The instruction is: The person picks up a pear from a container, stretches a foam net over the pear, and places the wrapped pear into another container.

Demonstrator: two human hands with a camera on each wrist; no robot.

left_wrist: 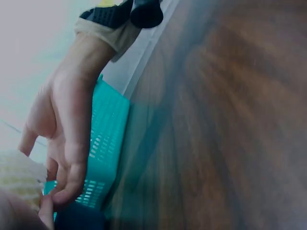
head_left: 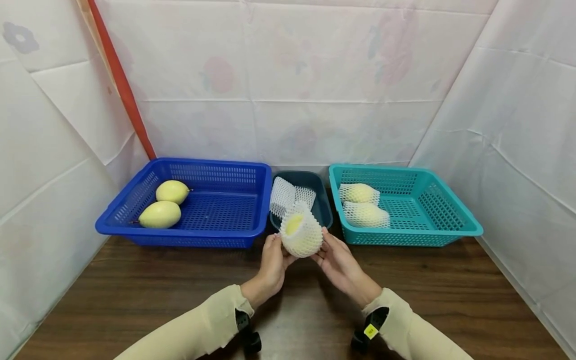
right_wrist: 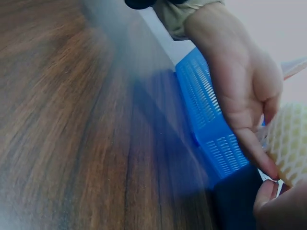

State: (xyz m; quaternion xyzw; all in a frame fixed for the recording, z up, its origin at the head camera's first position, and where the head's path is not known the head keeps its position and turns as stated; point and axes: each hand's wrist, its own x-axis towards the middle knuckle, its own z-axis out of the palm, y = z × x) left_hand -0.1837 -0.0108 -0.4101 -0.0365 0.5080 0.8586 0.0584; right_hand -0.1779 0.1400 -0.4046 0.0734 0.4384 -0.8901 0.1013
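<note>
A pale yellow mango in a white foam net is held up in front of me between both hands. My left hand grips its left side, fingers curling under. From the right, my right hand holds it with thumb at the side and fingers beneath. Some yellow skin shows through the net's upper opening. In the right wrist view, the netted mango appears at the right edge with fingertips meeting underneath. Behind it, a small dark basket holds white foam nets.
On the left, a blue basket contains two bare mangoes. A teal basket on the right has two netted mangoes. All stand on a brown wooden table, with white curtains behind and at the sides.
</note>
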